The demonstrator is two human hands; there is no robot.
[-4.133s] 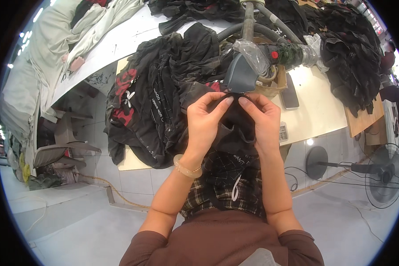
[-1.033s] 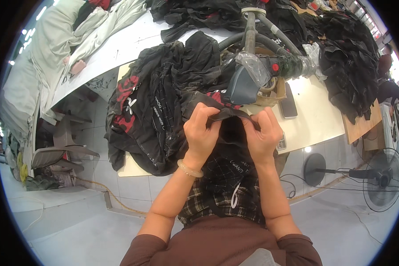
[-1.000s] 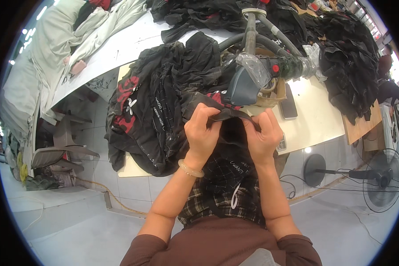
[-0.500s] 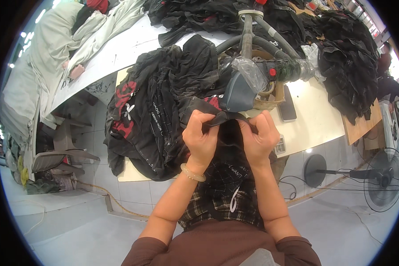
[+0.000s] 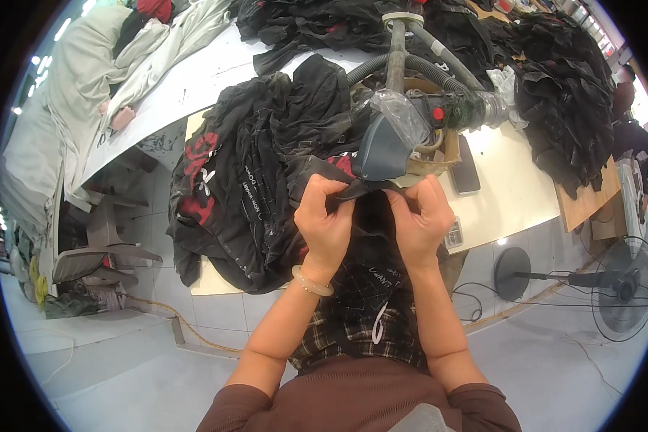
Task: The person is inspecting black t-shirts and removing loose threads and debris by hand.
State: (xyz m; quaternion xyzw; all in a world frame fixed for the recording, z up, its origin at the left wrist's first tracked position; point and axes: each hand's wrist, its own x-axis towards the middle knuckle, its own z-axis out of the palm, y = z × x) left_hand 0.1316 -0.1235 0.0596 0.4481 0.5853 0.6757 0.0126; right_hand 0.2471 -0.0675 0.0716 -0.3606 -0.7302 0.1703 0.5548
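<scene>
On my feed, the black garment [image 5: 374, 245] shows pale lettering low down; above, the left hand [image 5: 325, 222] and right hand [image 5: 423, 223] each pinch its edge, probably keeping it spread at the blue-grey machine head [image 5: 382, 149]. Beyond, leftward, heaped dark clothes [image 5: 277, 126] carry white lettering and red patches.

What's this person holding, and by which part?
A black garment, pinched by its far edge in both the left hand and the right hand.
</scene>
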